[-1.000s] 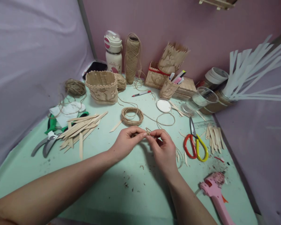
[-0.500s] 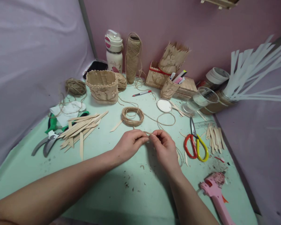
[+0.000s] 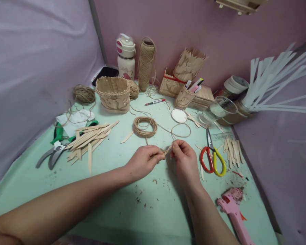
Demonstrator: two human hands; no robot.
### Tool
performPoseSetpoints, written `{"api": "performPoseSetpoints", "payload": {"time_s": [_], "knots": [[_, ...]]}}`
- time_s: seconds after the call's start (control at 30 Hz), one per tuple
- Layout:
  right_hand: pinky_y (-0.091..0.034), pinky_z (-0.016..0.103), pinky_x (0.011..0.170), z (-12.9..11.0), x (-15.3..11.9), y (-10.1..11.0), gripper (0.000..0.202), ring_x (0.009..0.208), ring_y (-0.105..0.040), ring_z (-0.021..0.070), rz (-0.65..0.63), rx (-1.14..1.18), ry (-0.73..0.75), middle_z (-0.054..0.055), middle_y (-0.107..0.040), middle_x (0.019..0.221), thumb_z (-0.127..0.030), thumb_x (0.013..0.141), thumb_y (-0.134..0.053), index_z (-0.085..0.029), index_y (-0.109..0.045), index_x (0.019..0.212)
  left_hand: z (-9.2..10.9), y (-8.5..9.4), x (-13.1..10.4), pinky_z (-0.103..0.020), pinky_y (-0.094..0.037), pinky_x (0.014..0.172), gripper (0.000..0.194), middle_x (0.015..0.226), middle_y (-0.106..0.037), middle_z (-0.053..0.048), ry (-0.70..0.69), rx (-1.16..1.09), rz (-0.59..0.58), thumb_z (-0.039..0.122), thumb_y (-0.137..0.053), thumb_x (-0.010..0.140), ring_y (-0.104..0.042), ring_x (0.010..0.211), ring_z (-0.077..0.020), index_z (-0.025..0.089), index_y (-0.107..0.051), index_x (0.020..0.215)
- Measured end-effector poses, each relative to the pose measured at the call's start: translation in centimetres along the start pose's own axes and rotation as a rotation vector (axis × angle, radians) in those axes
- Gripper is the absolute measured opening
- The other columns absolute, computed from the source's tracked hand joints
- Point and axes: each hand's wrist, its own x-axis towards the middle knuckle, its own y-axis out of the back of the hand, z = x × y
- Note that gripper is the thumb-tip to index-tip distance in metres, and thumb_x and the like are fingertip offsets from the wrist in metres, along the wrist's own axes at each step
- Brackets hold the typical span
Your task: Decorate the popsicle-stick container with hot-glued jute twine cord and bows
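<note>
Between my two hands runs a short length of brown jute twine (image 3: 167,150), looking braided or looped. My left hand (image 3: 146,160) pinches it between thumb and forefinger. My right hand (image 3: 185,158) grips the other end, its fingertips slightly higher. Just beyond my hands lies a coil of twine (image 3: 145,127), and a strand hangs from it toward my left hand. A loose loop of thin twine (image 3: 181,129) curves on the table behind my right hand. What sits under the curled fingers is hidden.
On the left lie wooden strips (image 3: 91,139) and green-handled pruning shears (image 3: 56,149). To the right are scissors (image 3: 211,160), a pink glue gun (image 3: 233,207) and a tilted clear cup (image 3: 219,110). A woven basket (image 3: 113,98), twine spool (image 3: 146,64) and bottle (image 3: 126,58) stand at the back.
My right hand has moved slightly right and up, away from my left, so more twine shows between them. The whole view has shifted slightly.
</note>
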Motion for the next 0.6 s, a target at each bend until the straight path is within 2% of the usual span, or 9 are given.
{"api": "performPoseSetpoints", "payload": {"time_s": [0.13,0.2,0.37,0.5,0.6], "knots": [[-0.034,0.024,0.056,0.14,0.16,-0.02,0.021,0.058,-0.044,0.0107,-0.137,0.114,-0.001,-0.004,-0.051,0.063,-0.039,0.083,-0.065,-0.02,-0.057,0.079,0.18,-0.13,0.0,-0.023,-0.039,0.063,0.018,0.071,-0.06,0.001,0.106,-0.107,0.01,0.027,-0.053,0.087,-0.051,0.067,-0.0125,0.016,-0.066,0.081],[-0.037,0.024,0.059,0.14,0.09,-0.1,0.019,0.061,-0.046,0.0107,-0.167,0.179,0.012,-0.003,-0.054,0.068,-0.039,0.084,-0.065,-0.021,-0.059,0.081,0.3,-0.05,0.04,-0.022,-0.038,0.062,0.02,0.071,-0.06,0.001,0.125,-0.14,0.018,0.029,-0.052,0.088,-0.049,0.065,-0.0117,0.016,-0.066,0.086],[-0.039,0.025,0.061,-0.17,-0.36,-0.26,0.019,0.064,-0.048,0.0109,-0.153,0.186,0.001,-0.002,-0.058,0.076,-0.042,0.086,-0.062,-0.023,-0.063,0.084,0.36,0.21,0.22,-0.022,-0.041,0.063,0.025,0.07,-0.061,0.001,0.14,-0.17,0.076,0.034,-0.052,0.089,-0.052,0.066,-0.0119,0.015,-0.068,0.087],[-0.039,0.025,0.061,-0.41,-0.47,-0.26,0.021,0.065,-0.049,0.0117,-0.133,0.137,0.023,-0.001,-0.058,0.077,-0.042,0.087,-0.058,-0.022,-0.064,0.083,0.1,0.28,0.27,-0.025,-0.047,0.078,0.025,0.09,-0.071,-0.002,0.101,-0.19,0.123,0.03,-0.052,0.09,-0.062,0.085,-0.0156,0.016,-0.07,0.098],[-0.037,0.025,0.058,-0.56,-0.39,-0.25,0.025,0.063,-0.047,0.012,-0.104,0.068,0.025,-0.002,-0.054,0.072,-0.042,0.088,-0.053,-0.02,-0.063,0.08,-0.08,0.28,0.2,-0.026,-0.048,0.085,0.025,0.103,-0.073,-0.003,0.065,-0.175,0.138,0.027,-0.052,0.09,-0.064,0.097,-0.0173,0.018,-0.071,0.102]]}}
